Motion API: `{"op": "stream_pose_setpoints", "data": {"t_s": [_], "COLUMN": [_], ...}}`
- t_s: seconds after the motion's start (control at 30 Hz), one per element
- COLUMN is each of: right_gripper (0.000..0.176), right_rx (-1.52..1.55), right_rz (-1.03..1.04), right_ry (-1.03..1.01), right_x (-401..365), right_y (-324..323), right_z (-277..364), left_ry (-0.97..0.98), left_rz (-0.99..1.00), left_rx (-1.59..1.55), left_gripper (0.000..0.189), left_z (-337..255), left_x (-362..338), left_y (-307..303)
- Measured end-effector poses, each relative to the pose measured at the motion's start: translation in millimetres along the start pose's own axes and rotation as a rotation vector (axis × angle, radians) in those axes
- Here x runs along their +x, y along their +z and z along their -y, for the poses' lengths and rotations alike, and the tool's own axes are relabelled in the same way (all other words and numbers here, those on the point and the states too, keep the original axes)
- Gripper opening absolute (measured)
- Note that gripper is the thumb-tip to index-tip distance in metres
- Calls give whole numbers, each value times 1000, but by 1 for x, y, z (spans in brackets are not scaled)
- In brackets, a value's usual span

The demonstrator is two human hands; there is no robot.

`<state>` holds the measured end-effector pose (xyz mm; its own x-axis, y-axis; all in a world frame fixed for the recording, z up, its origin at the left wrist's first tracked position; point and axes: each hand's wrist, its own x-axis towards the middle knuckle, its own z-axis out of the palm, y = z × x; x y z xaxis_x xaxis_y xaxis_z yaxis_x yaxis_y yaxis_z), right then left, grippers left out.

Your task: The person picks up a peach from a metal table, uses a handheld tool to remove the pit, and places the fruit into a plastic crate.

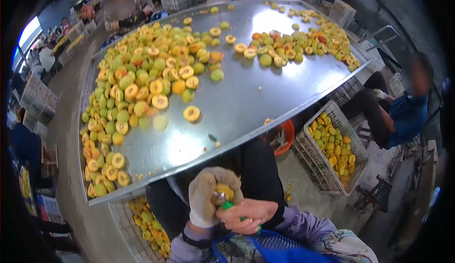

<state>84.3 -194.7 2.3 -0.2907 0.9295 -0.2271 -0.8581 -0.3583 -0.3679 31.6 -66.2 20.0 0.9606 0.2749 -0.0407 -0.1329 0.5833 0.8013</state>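
My left hand [203,194], in a worn beige glove, is closed around a yellow peach half [226,190] in front of my lap. My bare right hand [250,214] grips a green-handled pitting spoon [228,205]. The spoon's metal end is against the fruit, partly hidden by glove and fingers. Just beyond my hands is the near edge of a metal table [222,121]. A large heap of halved peaches [137,80] covers its left side, many with brown pits showing.
A smaller peach pile [308,42] lies at the table's far right. On the floor to my right stand an orange bucket [286,137] and a crate [327,182] of peach pieces. Another crate [124,222] is under the table's left front. Co-workers sit at right and far left.
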Motion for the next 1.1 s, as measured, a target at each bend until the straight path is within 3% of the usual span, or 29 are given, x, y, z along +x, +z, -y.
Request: {"op": "stream_pose_setpoints", "data": {"t_s": [0.23, 0.37, 0.47, 0.5, 0.53, 0.57, 0.63, 0.67, 0.73, 0.77, 0.9, 0.97, 1.07, 1.1], "right_gripper": [28, 24, 19, 20, 21, 21, 23, 23, 26, 27, 29, 29, 28, 28], "right_rx": [16, -34, -98, -185, -271, -277, -335, -347, -454, -486, -641, -628, -593, -564], "right_rz": [38, 98, 34, -90, -214, -211, -262, -278, -297, -324, -386, -432, -459, -458], "right_ry": [-73, -56, -30, -2, 24, 15, 46, 35, 73, 81, 24, 2, -44, -52], "right_x": [-2, 2, 3, 6, 7, 8, 12, 14, 22, 26, 33, 32, 27, 25], "right_y": [-2, 0, -5, -5, -6, -10, -21, -23, -25, -23, -34, -44, -51, -54], "right_z": [5, 5, 7, 7, 7, 5, 1, 1, 3, 5, 2, -1, -3, -5], "left_ry": [-266, -374, 7, 111, 120, 131, 47, 64, 151, 7, 332, 310, 335, 340], "left_rz": [-19, -84, -365, -435, -595, -757, -802, -797, -781, -729, -272, -116, -48, -100], "left_rx": [-513, -540, 193, 404, 464, 522, 1405, 1411, 1976, 1763, 1618, 1681, 1793, 1957], "left_gripper": [45, 42, 40, 37, 34, 32, 27, 27, 29, 32, 33, 31, 35, 36], "left_z": [4, 5, -12, -20, -30, -42, -47, -40, -36, -38, -27, -19, 16, 34], "left_x": [13, 17, 3, -7, -16, -28, -55, -64, -57, -38, 55, 109, 183, 205], "left_y": [-10, -22, -48, -68, -81, -98, -181, -195, -210, -205, -155, -141, -155, -170]}}
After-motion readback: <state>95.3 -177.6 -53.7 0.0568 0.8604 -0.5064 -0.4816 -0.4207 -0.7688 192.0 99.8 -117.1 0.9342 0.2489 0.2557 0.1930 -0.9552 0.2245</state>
